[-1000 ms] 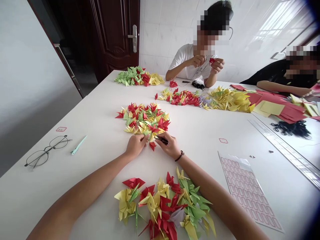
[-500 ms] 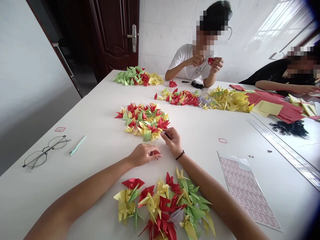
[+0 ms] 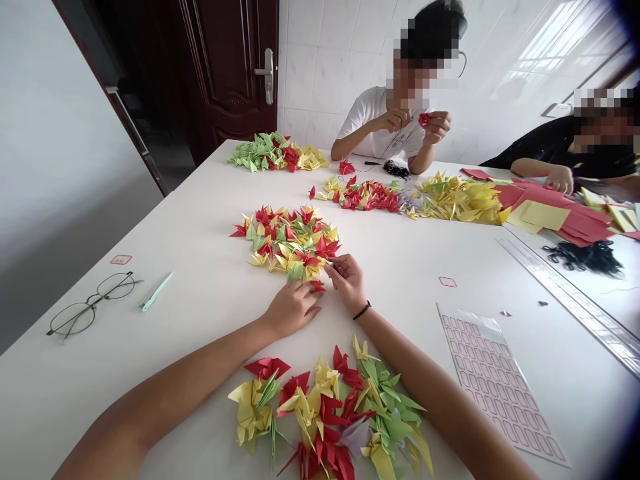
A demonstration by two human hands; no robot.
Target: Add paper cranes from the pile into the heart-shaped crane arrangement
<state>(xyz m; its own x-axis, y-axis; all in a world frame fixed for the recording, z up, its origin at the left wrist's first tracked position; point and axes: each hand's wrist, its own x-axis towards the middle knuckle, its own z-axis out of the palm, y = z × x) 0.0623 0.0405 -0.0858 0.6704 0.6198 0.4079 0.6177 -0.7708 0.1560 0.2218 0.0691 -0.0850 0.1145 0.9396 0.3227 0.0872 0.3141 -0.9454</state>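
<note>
A red paper crane [image 3: 317, 286] lies on the table at the near edge of a mixed pile of folded paper cranes [image 3: 280, 233]. The fingertips of my left hand [image 3: 293, 309] touch it, with the thumb held apart from the fingers. Close by on the right, my right hand [image 3: 349, 281] is closed around a slim dark pen-like tool [image 3: 335, 267]; its exact kind is too small to tell. Between my forearms lies a nearer heap of larger cranes [image 3: 327, 407] in red, yellow, green and pale purple.
Glasses [image 3: 95, 303] and a mint-green stick-like tool [image 3: 157, 292] lie left. On the right are a label sheet [image 3: 500, 383], a clear ruler [image 3: 570, 300] and black cords [image 3: 583, 258]. Opposite, one person [image 3: 395, 123] holds a red folded piece; another sits near paper sheets [image 3: 545, 210].
My left hand has moved slightly forward, turned palm down, and brought the red crane to the pile's near edge. The right hand has hardly moved.
</note>
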